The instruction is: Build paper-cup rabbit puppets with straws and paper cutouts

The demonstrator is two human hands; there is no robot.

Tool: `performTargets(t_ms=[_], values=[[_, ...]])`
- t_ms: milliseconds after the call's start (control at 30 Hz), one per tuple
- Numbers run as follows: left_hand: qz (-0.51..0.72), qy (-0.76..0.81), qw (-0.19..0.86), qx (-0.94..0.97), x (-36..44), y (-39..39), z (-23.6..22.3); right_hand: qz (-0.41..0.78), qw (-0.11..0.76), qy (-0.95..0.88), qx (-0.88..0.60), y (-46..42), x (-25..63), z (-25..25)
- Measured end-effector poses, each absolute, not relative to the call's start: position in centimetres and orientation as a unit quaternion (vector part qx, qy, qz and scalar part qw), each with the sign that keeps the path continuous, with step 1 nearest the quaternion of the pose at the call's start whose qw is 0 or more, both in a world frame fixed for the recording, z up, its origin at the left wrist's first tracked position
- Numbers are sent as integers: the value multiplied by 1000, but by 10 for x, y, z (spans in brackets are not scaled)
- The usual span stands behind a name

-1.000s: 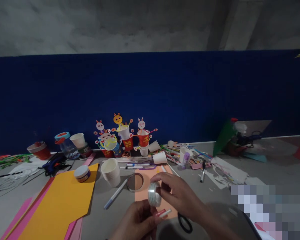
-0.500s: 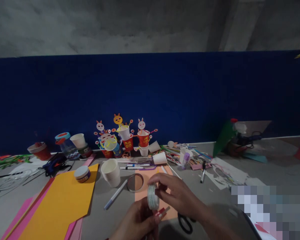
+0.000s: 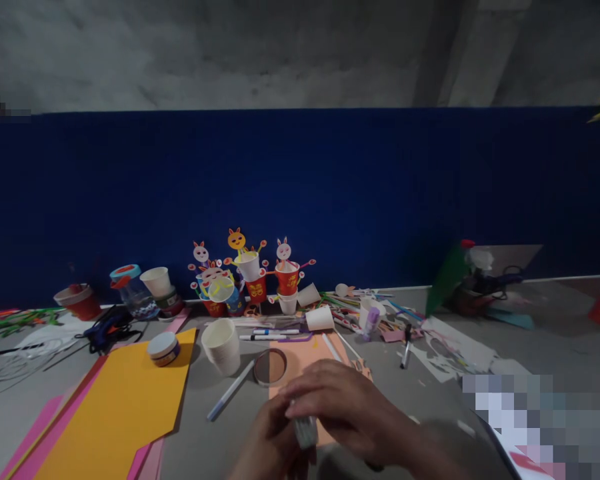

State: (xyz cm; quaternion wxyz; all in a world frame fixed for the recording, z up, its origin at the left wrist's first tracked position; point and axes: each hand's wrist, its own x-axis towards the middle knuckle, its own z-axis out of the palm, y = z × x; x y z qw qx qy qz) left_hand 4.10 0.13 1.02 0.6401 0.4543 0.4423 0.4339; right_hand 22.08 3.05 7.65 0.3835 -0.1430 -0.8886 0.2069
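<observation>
My left hand (image 3: pixel 266 437) and my right hand (image 3: pixel 343 407) are closed together at the lower middle of the head view. Between them is a whitish, ridged round piece that looks like a roll of tape (image 3: pixel 306 433), mostly covered by my fingers. My left hand grips it from the left, and my right fingers bend over its top. Below my hands lies a sheet of orange paper (image 3: pixel 307 351). Just beyond them are a dark ring-shaped roll of tape (image 3: pixel 270 367) and a white-and-blue marker (image 3: pixel 231 391).
To the left, yellow card (image 3: pixel 130 393) carries a lidded jar (image 3: pixel 163 348). Stacked paper cups (image 3: pixel 221 347) stand nearby. Decorated cup figures (image 3: pixel 249 267) line the back by the blue wall (image 3: pixel 330 180). Sticks, markers and paper scraps (image 3: pixel 455 347) lie to the right.
My right hand has moved down and left over the roll, covering more of it. The roll is lower and tilted. The red piece below it and the scissors' handle no longer show clearly.
</observation>
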Motion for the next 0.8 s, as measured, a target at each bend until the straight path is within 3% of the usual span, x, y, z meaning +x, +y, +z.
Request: performTargets(t_ms=[100, 200, 300, 433, 667, 800], values=[[515, 453, 571, 452, 42, -2, 8, 114, 389, -899, -164, 16, 223, 67], [557, 466, 483, 489, 42, -4, 8, 53, 482, -842, -235, 3, 222, 41], [577, 477, 396, 532, 42, -5, 10, 66, 542, -763, -346, -4, 217, 21], [581, 501, 324, 554, 42, -3, 7, 121, 526, -780, -316, -4, 213, 27], [586, 475, 362, 547, 43, -11, 15, 161, 510, -804, -259, -3, 222, 33], [589, 477, 419, 500, 46, -14, 26, 196, 482, -795, -312, -5, 223, 28]])
